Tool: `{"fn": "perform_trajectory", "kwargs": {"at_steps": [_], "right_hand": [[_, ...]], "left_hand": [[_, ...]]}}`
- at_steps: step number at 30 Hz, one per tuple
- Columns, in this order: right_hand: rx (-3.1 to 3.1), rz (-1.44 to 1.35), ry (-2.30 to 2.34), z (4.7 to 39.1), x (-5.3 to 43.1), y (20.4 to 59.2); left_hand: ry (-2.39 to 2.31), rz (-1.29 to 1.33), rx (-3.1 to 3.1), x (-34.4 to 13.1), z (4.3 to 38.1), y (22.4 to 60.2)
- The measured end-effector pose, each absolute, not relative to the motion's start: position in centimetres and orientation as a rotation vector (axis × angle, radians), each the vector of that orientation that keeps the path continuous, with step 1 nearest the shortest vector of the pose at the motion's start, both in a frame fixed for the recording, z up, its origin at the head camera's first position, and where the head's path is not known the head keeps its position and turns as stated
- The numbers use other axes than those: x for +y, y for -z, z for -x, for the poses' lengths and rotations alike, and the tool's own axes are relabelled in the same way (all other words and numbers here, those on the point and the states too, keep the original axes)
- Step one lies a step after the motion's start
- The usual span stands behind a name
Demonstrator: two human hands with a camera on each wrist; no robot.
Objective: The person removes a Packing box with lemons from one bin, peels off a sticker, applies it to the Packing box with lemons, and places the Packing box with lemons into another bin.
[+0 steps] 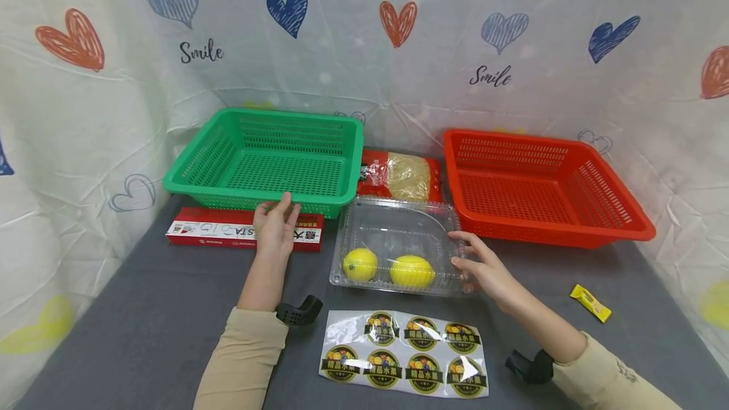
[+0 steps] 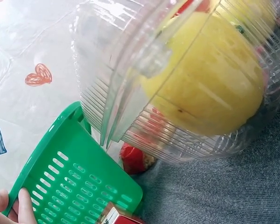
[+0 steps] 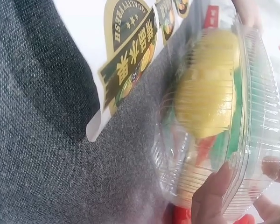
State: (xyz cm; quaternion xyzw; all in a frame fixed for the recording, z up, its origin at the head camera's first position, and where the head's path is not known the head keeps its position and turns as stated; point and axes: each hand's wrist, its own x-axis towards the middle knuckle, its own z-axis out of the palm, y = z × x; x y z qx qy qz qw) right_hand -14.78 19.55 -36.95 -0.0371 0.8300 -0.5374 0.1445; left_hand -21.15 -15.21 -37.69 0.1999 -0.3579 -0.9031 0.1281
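While the left hand (image 1: pixel 274 225) pinches the green basket (image 1: pixel 222 195) by its rim, the right hand (image 1: pixel 483 264) grips the clear box (image 1: pixel 395 226) on the right. Box's chilling on the table (image 1: pixel 137 321), yellow fruit (image 1: pixel 412 271) inside.

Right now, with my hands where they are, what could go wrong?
If the right hand tilts the clear container, the two yellow fruits inside could roll and unbalance it. If the left hand pulls the green basket nearer, it might shove the red box lying at its front.
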Motion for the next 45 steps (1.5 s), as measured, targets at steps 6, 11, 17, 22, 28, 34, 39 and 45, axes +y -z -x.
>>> {"fn": "perform_trajectory", "kwargs": {"at_steps": [6, 11, 17, 22, 28, 34, 39, 45], "right_hand": [[2.412, 0.112, 1.513, 14.9, 19.8, 36.9], [2.445, 0.148, 1.459, 14.8, 20.1, 37.1], [2.462, 0.237, 1.463, 14.7, 20.4, 37.4], [2.474, 0.267, 1.510, 14.5, 20.7, 37.5], [2.476, 0.293, 1.555, 13.8, 21.1, 37.2], [2.581, 0.333, 1.498, 12.9, 21.5, 37.0], [2.676, 0.369, 1.425, 12.4, 21.8, 37.1], [2.746, 0.381, 1.388, 11.7, 21.8, 37.1]], "left_hand": [[2.630, -0.575, -1.054, -15.1, 21.2, 37.7], [2.651, -0.570, -1.107, -15.3, 21.2, 37.7], [2.640, -0.540, -1.334, -15.6, 21.2, 37.3], [2.629, -0.536, -1.450, -16.0, 20.9, 37.0], [2.642, -0.526, -1.511, -16.6, 20.8, 37.5], [2.686, -0.477, -1.530, -17.0, 20.0, 37.5], [2.729, -0.457, -1.558, -17.3, 19.0, 37.3], [2.726, -0.425, -1.615, -17.3, 17.9, 37.1]]}}
